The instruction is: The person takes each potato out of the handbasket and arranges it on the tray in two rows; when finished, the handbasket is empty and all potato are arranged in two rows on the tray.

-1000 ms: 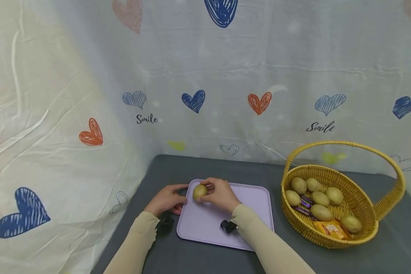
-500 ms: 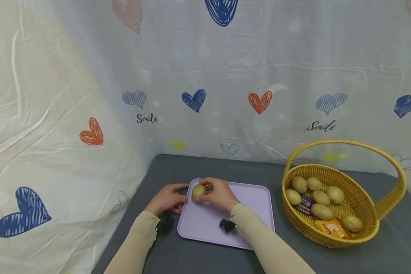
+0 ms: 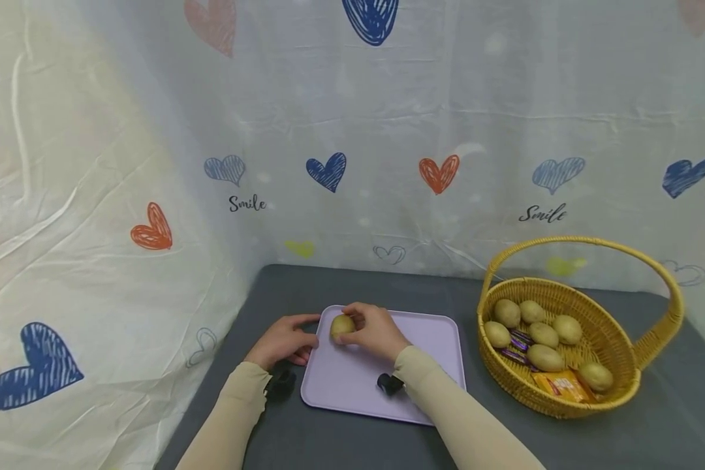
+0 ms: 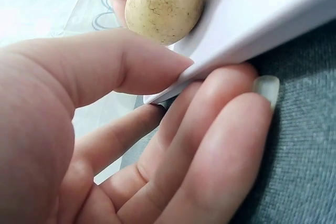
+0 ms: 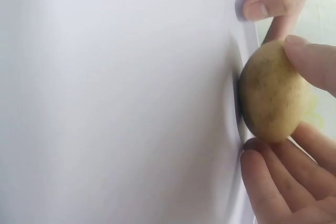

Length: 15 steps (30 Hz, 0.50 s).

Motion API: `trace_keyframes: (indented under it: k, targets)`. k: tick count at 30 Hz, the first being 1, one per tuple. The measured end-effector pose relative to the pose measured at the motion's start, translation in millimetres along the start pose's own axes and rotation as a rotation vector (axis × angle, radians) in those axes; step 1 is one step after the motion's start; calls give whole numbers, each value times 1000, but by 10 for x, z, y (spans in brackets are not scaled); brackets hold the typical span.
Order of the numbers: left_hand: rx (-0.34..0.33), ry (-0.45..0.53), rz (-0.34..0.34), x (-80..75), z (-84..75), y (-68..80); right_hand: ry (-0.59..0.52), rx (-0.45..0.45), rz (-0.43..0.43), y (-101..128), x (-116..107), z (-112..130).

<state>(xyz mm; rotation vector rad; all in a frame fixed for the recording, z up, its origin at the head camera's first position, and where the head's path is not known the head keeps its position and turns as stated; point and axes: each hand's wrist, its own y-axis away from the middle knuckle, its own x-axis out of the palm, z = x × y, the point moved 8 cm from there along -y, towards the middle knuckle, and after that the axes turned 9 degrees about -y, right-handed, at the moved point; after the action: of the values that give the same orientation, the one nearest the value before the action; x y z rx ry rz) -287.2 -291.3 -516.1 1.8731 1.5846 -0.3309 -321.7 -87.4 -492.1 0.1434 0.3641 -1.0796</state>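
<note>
Compared with one second earlier, nothing had shifted: the right hand [image 3: 377, 331] still held the smooth, oval potato [image 3: 342, 325], fingers [image 5: 311, 62] curled round it, on the near-left corner of the flat lilac plastic tray [image 3: 423, 352]. The left hand [image 3: 283, 340] pinched the tray's left rim between thumb and fingers [image 4: 220, 129]. Farther right on the grey counter [image 3: 652, 437] stood a woven wicker basket [image 3: 634, 365] of potatoes.

beige sleeves [image 3: 446, 418], black wrist cameras [image 3: 390, 384]
</note>
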Motion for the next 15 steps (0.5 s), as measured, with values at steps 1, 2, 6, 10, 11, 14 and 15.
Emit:
trace_keyframes:
  k: [1, 2, 6, 10, 11, 14, 15]
  targets:
    - [4, -1, 6, 21, -17, -15, 7, 5, -5, 32, -44, -3]
    - [6, -1, 11, 41, -28, -32, 14, 8, -11, 68, -91, -2]
    - [16, 7, 24, 91, -48, -78, 41, 12, -34, 244, -294, 59]
    - [19, 14, 25, 83, -19, -87, 49, -5, -43, 496, -504, 214]
    - [19, 9, 25, 74, -8, -81, 58, -11, -44, 570, -559, 253]
    - [1, -5, 18, 38, 38, -54, 105, -21, -55, 818, -728, 341]
    - [-7, -10, 17, 27, 55, -49, 124, -24, -61, 906, -791, 364]
